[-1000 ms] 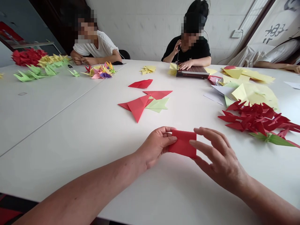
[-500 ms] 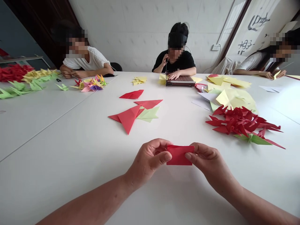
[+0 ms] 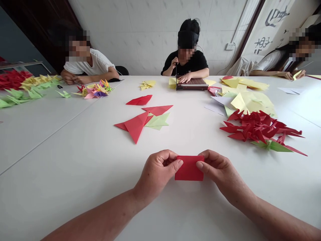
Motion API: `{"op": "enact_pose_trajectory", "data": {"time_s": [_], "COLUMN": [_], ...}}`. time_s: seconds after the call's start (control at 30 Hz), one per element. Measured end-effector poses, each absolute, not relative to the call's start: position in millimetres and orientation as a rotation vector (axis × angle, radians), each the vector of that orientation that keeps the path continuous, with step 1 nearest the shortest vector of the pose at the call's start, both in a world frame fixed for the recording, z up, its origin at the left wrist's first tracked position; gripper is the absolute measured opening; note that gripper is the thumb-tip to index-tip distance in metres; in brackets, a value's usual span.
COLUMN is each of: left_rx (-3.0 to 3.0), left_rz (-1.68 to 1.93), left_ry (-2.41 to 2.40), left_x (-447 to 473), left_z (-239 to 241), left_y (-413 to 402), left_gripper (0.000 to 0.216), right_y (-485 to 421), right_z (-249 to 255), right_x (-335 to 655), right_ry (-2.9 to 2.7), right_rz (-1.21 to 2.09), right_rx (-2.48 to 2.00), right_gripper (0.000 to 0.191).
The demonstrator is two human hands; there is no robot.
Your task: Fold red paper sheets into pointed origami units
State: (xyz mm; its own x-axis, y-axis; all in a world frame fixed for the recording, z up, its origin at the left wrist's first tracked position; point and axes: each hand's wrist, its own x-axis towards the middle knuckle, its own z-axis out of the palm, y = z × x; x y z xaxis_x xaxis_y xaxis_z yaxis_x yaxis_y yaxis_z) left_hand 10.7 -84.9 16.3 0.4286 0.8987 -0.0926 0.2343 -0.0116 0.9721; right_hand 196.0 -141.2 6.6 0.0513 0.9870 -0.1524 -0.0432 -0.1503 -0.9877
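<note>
A small folded piece of red paper (image 3: 189,170) is held up over the white table (image 3: 100,174), its broad face toward me. My left hand (image 3: 162,170) pinches its upper left corner, thumb in front and fingers behind. At the upper right corner my right hand (image 3: 217,170) grips it the same way. The back of the paper and most of the fingertips are hidden. Beyond my hands lie folded red triangles (image 3: 135,126), with a light green folded sheet (image 3: 158,121) partly beneath them.
Red paper cranes (image 3: 258,126) are heaped at the right, near yellow sheets (image 3: 243,83). A co-worker across the table leans on a paper trimmer (image 3: 192,83). Two more people sit at the far left and right. Mixed-colour cranes (image 3: 96,89) lie at the left.
The folded red paper shows a slightly taller face, and its slightly parted top edge now looks closed. Both hands have shifted a little left with it. The whole view has moved slightly.
</note>
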Motion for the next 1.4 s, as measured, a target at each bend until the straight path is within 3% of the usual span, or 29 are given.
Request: {"op": "enact_pose_trajectory", "data": {"time_s": [1.1,1.33,1.4], "left_rx": [1.490,1.555,1.574], "left_rz": [0.722,0.621,0.589], "left_ry": [0.999,1.008,0.979], "left_x": [8.9,11.1,12.3], "left_z": [16.3,14.7,14.9], "left_y": [-84.5,-87.2,-90.4], "left_gripper": [0.019,0.018,0.017], "right_y": [-140.2,-140.1,-141.2], "right_z": [4.6,15.6,19.6], "right_x": [198.8,201.6,199.3], "right_ry": [-1.125,-1.409,-1.476], "right_rz": [1.294,1.054,1.062], "right_rx": [-1.431,-1.610,-1.641], "right_gripper": [0.027,0.026,0.017]}}
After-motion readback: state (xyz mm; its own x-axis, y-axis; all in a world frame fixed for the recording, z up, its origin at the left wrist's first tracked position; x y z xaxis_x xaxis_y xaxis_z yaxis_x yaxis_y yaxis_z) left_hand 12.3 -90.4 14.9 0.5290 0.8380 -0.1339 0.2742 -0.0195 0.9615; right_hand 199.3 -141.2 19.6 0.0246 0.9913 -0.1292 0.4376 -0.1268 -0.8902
